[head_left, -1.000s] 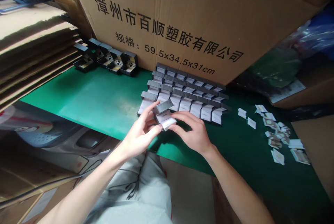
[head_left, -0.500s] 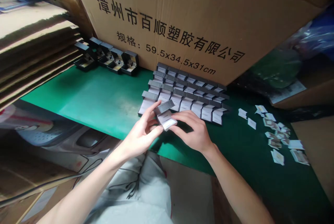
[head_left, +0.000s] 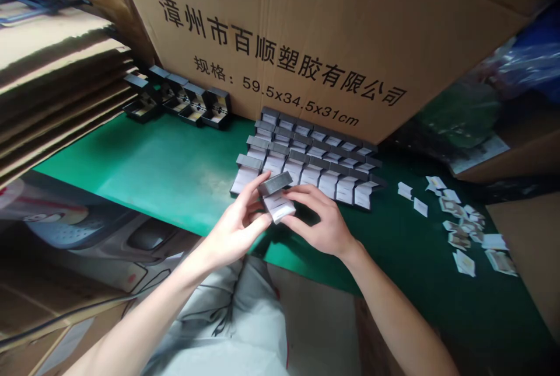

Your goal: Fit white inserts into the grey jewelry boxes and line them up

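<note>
Head view looks down on a green counter with two hands over its front edge. The left hand and right hand are both curved, and their fingers pinch from two sides one small open box, which has a grey lid and a white inside. This box is in the air, just in front of the grid of open boxes, and the hands are near this grid, but I cannot tell if they touch it. The grid has four slanted rows, about six or seven boxes in each, so around twenty-five. Behind it stands a big cardboard carton along the far edge of the counter. Four dark boxes stand in a line at the far left corner, against the carton, with a wide green area between them and the hands. Near the right side lie more than a dozen loose printed cards, in a messy group. Stacked corrugated cardboard sheets come in over the left end of the counter.
</note>
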`<state>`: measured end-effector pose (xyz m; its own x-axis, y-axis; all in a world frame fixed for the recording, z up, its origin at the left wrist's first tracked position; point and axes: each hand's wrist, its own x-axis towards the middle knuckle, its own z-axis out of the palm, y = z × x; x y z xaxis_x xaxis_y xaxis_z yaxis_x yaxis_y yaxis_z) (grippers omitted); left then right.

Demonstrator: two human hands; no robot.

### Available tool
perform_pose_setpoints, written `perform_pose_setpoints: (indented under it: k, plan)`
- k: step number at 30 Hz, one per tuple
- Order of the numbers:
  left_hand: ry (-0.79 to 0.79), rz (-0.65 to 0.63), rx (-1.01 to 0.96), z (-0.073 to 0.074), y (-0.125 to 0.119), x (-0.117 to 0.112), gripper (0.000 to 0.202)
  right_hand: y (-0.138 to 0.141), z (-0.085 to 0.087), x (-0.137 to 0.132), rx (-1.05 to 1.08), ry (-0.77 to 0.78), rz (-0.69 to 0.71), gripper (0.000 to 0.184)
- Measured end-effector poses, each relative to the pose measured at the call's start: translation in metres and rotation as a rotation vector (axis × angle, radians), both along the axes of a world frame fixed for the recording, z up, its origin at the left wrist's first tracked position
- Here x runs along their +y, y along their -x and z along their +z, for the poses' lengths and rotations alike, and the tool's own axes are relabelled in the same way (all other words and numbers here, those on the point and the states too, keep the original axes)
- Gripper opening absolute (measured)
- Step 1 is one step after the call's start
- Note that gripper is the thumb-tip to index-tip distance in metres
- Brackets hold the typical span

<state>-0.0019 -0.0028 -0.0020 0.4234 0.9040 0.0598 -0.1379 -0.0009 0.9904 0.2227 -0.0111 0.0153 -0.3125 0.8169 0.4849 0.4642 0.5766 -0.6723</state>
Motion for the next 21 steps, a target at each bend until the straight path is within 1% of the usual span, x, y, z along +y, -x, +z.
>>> perform_pose_setpoints:
  k: [5,8,12,17,21]
  plan:
    - [0.001,-0.049,0.007,0.0003,0.0004,-0.0001,0.073,-0.002,0.0024,0.0008,0.005,0.094,0.04,0.036]
    - [-0.03,-0.07,0.036,0.0013,0.0002,0.0004,0.072,-0.0022,0.004,0.0011,-0.009,0.149,0.055,0.043]
    - [-0.067,-0.09,0.06,0.002,0.0,0.0006,0.07,-0.0034,0.004,0.0019,-0.032,0.216,0.054,0.038]
    - [-0.08,-0.1,0.057,-0.0002,0.0006,0.0006,0.071,-0.0042,0.0021,0.0014,-0.001,0.331,0.047,0.042]
    - [-0.09,-0.095,0.059,-0.0001,0.0007,0.001,0.071,-0.0039,0.005,0.0005,0.01,0.361,0.056,0.037]
